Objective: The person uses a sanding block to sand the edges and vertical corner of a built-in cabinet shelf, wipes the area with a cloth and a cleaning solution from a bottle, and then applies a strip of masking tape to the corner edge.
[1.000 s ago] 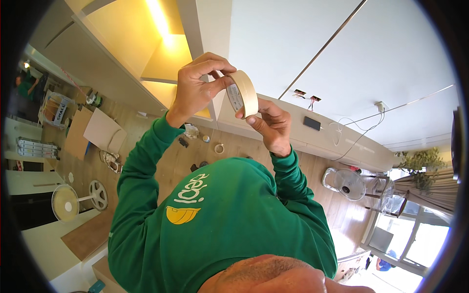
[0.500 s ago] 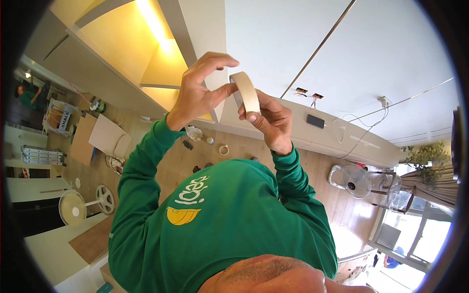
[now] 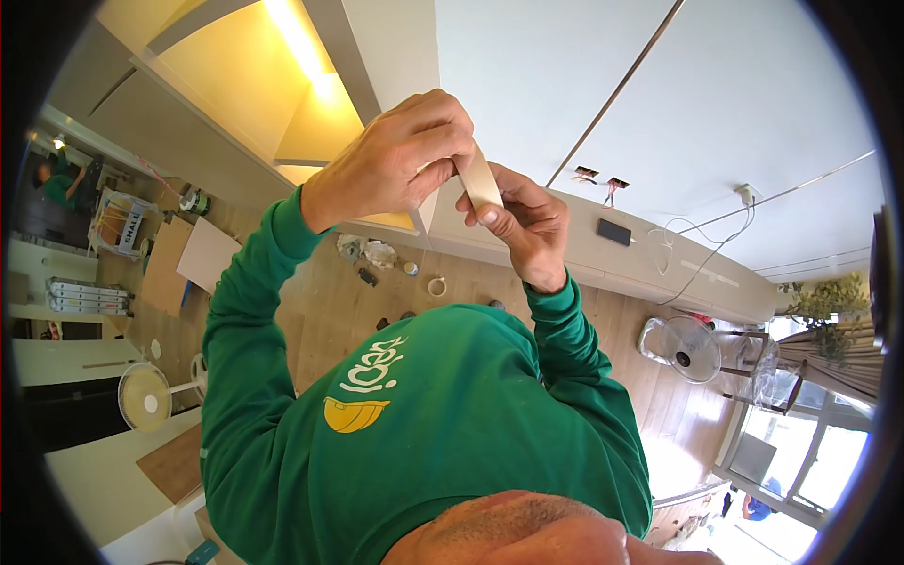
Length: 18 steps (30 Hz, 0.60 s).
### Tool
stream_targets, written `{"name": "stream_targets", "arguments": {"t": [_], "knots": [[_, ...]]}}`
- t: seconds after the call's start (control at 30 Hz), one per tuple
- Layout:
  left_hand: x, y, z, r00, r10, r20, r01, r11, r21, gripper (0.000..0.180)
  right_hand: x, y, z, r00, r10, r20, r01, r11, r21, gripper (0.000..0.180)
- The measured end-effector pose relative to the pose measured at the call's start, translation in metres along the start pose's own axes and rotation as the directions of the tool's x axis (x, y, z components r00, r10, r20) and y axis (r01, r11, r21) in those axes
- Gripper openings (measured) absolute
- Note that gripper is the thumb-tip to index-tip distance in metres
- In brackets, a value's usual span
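Note:
A roll of beige masking tape point(image 3: 481, 183) is held up in front of the pale wall panels. My right hand point(image 3: 529, 224) grips it from the right, the thumb pressed on its outer face and the fingers behind. On its left side, my left hand point(image 3: 400, 155) is closed, with thumb and curled fingertips pinching at the upper edge of the roll. The fingers hide part of the tape there, and a loose end cannot be made out.
A lit shelf niche point(image 3: 282, 85) stands at the upper left. Right of my hands are open wall sockets point(image 3: 601, 179) with wires and a low ledge bearing a black box point(image 3: 613, 233). Fans point(image 3: 145, 397), cardboard point(image 3: 168, 266) and a plastic-wrapped chair point(image 3: 761, 363) stand around. Another person point(image 3: 62, 184) is far left.
My left hand has closed its spread fingers and moved over the upper edge of the tape roll. The roll has turned slightly in my right hand, which stays nearly in place.

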<state>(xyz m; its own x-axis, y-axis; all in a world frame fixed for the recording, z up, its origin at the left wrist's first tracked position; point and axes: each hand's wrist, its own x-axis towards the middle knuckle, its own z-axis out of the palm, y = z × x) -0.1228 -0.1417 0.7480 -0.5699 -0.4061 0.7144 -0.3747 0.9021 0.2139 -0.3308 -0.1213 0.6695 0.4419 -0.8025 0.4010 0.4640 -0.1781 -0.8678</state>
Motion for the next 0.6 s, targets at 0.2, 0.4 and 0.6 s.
{"name": "stream_targets", "arguments": {"t": [0.2,0.4,0.6], "knots": [[-0.01,-0.006,-0.003,0.99,-0.111,0.087,0.118,0.99,-0.079,0.026,-0.004,0.0,-0.006,0.991,0.082,0.108,-0.077,0.996,-0.049,0.063],[-0.013,0.0,-0.003,0.955,-0.288,0.077,0.296,0.944,-0.145,0.029,0.001,-0.003,-0.001,0.984,0.133,0.119,-0.14,0.989,0.048,0.062],[-0.011,0.01,-0.007,0.994,-0.083,0.071,0.087,0.995,-0.05,0.033,0.005,-0.013,0.001,0.975,0.154,0.163,-0.15,0.988,-0.038,0.05]]}}
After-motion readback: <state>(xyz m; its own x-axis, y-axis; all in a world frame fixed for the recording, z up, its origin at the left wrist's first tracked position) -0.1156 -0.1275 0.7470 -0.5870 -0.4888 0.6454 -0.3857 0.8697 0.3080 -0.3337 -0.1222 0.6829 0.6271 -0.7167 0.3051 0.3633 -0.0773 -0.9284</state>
